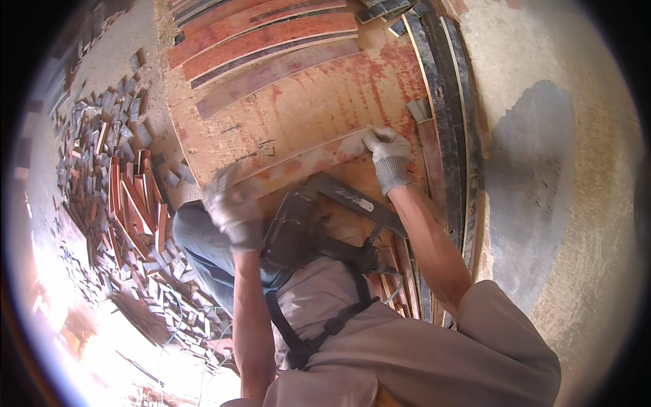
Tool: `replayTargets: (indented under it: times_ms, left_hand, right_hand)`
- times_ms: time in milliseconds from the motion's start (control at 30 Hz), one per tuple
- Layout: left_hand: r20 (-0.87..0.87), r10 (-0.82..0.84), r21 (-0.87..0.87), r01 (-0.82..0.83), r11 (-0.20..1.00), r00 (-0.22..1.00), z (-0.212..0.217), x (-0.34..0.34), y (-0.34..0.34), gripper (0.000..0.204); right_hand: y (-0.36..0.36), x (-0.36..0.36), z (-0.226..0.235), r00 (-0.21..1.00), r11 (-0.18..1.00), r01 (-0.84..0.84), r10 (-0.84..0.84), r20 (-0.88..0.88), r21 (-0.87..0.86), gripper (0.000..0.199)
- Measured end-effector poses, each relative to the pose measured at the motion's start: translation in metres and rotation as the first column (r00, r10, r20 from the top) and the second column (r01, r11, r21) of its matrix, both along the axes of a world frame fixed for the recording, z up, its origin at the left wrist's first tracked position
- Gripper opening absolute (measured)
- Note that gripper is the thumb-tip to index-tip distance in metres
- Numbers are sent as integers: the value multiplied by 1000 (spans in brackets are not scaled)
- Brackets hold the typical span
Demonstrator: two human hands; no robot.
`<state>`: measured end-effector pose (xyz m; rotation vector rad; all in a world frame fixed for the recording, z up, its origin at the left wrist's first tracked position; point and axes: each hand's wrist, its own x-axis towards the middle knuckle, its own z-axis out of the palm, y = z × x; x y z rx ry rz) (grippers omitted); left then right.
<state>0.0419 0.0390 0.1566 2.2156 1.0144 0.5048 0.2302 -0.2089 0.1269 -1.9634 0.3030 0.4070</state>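
Observation:
A long, narrow wooden strip (308,159) with a pale, reddish-stained face slants across in front of me, over a stained plywood sheet (325,91). At its right end my gloved right hand (390,152) is closed, fingers gripping the strip. The gloved left hand (234,210) is at the strip's other end; motion smears its fingers, so its hold cannot be made out. Below the strip, at my lap, is a black device (305,214) with a long bar; its kind is unclear.
Several red-faced strips (271,51) lie across the far part of the sheet. Long black-faced boards (444,102) run along its right side. Left on the floor is a heap of small wood offcuts (108,163) with red pieces (139,197) among them. A grey patch (532,183) marks the right-hand floor.

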Motion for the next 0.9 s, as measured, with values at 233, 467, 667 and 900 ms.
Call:
replayTargets:
  times_ms: [233,467,667,900]
  left_hand:
    - [-148,-391,-79,383,920,909,-2,54,-19,28]
    - [-117,-327,-216,297,930,938,-4,62,-23,16]
    - [-77,-342,-85,336,938,937,-7,62,-23,12]
    - [-105,-319,-189,296,936,942,-10,62,-24,11]
  right_hand:
    - [7,-1,11,1000,998,30,-30,-2,61,14]
    - [1,5,8,988,997,50,-41,-146,56,23]
    - [-14,-49,87,827,908,-310,404,391,-282,40]
    - [27,-168,103,533,308,-795,767,-358,-523,117]
